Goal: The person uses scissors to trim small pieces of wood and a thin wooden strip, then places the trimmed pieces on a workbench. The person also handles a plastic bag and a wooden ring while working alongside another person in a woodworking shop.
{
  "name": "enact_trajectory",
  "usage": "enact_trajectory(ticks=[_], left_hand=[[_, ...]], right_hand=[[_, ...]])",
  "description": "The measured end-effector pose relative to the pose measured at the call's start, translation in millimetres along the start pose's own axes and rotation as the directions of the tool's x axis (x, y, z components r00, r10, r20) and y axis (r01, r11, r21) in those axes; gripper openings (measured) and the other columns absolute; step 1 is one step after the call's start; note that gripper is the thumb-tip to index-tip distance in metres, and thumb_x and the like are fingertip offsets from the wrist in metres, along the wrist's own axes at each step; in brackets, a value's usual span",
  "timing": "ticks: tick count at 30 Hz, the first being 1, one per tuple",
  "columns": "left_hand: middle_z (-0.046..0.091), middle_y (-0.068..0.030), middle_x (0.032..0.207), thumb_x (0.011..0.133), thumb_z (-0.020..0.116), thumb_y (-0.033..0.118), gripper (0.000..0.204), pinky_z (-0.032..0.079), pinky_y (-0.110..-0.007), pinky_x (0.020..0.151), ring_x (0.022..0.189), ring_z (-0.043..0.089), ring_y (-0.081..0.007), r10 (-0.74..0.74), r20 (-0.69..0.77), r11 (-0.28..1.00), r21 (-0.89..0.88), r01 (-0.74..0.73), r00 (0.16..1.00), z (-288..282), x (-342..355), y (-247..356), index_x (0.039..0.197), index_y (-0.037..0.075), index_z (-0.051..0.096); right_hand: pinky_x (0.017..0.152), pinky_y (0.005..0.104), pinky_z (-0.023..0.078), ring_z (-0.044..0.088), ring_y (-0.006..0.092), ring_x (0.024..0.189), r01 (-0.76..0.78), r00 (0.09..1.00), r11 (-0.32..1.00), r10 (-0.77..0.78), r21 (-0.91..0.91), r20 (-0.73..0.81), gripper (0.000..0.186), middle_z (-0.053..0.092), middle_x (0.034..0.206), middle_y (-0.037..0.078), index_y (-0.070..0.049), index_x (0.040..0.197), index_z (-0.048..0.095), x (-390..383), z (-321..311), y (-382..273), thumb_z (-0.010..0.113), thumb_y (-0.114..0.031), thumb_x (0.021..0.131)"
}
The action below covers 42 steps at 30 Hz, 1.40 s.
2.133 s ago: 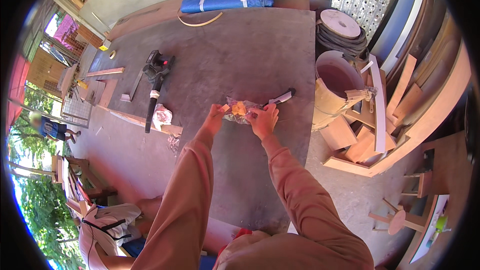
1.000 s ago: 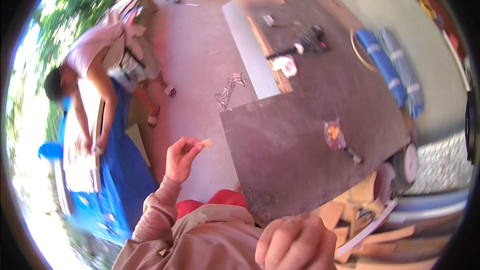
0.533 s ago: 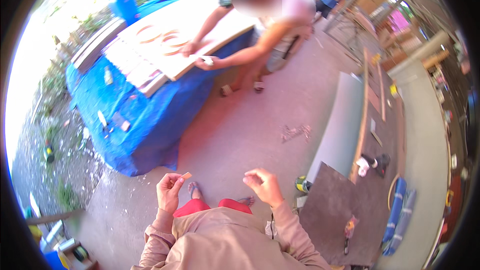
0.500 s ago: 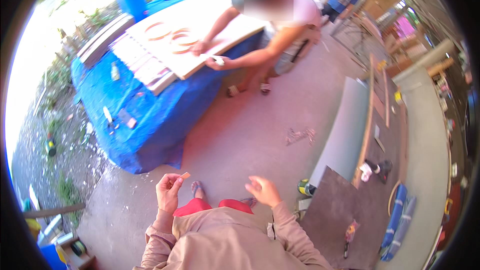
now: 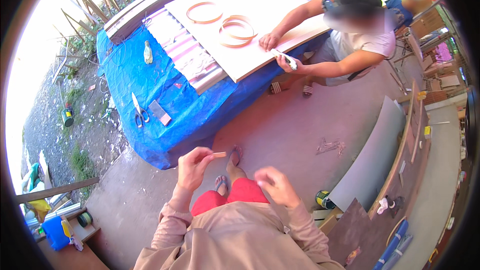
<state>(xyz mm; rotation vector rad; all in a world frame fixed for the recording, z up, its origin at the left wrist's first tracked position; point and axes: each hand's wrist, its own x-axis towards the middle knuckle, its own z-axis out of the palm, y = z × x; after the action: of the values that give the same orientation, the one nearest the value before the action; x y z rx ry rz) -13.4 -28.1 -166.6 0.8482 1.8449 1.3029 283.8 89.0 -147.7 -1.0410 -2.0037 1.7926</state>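
My left hand (image 5: 194, 169) is closed in a pinch on a small thin tan strip (image 5: 219, 155), seemingly wood, whose end sticks out to the right. Opposite it, my right hand (image 5: 278, 186) hangs in the air with loosely bent fingers and nothing visible in it. Both hands are above the concrete floor, short of the table draped in a blue tarp (image 5: 165, 142). On the tarp's near part lie scissors (image 5: 140, 112) and a flat grey-brown block (image 5: 160, 113).
Across the table, a co-worker (image 5: 367, 45) in a cap bends over a pale board (image 5: 250, 65) bearing thin wooden rings (image 5: 204, 20), holding a white object. A curved grey sheet (image 5: 367, 155) and a dark brown board (image 5: 350, 227) stand at right. A blue container (image 5: 54, 232) is at lower left.
My view has shifted, and one foot has stepped forward toward the table. The strip stays pinched in my left hand. My right hand's fingers have curled in somewhat.
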Motion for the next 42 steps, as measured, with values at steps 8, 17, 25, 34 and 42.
enact_trajectory(ticks=[8,17,25,34,42], left_hand=[[0.077,-0.0116,0.086,0.096,0.075,0.006,0.011,0.058,-0.032,0.076,0.081,0.075,-0.0163,0.007,0.055,0.999,0.046,-0.009,0.998,46,170,30,0.105,0.0,0.077],[0.074,-0.0153,0.093,0.094,0.076,0.0,0.007,0.06,-0.04,0.073,0.081,0.075,-0.0316,0.258,-0.255,0.958,0.192,-0.213,0.932,90,284,-60,0.1,0.0,0.072],[0.076,-0.0126,0.096,0.093,0.077,-0.002,0.009,0.061,-0.038,0.072,0.083,0.077,-0.03,0.355,-0.139,0.935,0.049,-0.351,0.924,91,328,-106,0.1,0.002,0.075],[0.075,-0.0119,0.1,0.089,0.078,-0.005,0.02,0.061,-0.036,0.075,0.088,0.076,-0.0276,0.449,0.02,0.893,-0.031,-0.449,0.893,80,364,-120,0.107,0.003,0.075],[0.075,-0.0099,0.108,0.092,0.078,-0.006,0.029,0.058,-0.029,0.084,0.089,0.072,-0.0169,0.368,-0.032,0.927,-0.071,-0.369,0.929,91,362,-126,0.12,0.0,0.075]], right_hand=[[0.071,0.0371,0.061,0.076,0.027,0.081,0.268,0.885,0.953,-0.301,-0.14,-0.354,0.017,0.074,0.093,0.013,-0.001,0.107,0.076,233,17,-37,0.083,-0.004,0.092],[0.068,0.0327,0.062,0.079,0.0195,0.077,0.08,0.749,0.913,-0.32,-0.4,-0.58,0.012,0.079,0.093,0.013,0.004,0.109,0.08,351,57,44,0.079,0.002,0.097],[0.065,0.0333,0.062,0.076,0.0218,0.074,0.074,0.569,0.99,-0.143,-0.123,-0.809,0.015,0.076,0.091,0.011,0.0,0.109,0.077,390,84,90,0.081,0.001,0.095],[0.072,0.0357,0.06,0.075,0.023,0.08,-0.013,0.509,0.976,-0.182,-0.219,-0.842,0.015,0.077,0.095,0.009,-0.003,0.1,0.074,402,83,108,0.085,0.002,0.09],[0.071,0.037,0.058,0.074,0.0251,0.077,-0.006,0.525,0.942,-0.282,-0.336,-0.803,0.01,0.076,0.089,0.01,-0.002,0.097,0.075,407,66,118,0.083,0.001,0.092]])
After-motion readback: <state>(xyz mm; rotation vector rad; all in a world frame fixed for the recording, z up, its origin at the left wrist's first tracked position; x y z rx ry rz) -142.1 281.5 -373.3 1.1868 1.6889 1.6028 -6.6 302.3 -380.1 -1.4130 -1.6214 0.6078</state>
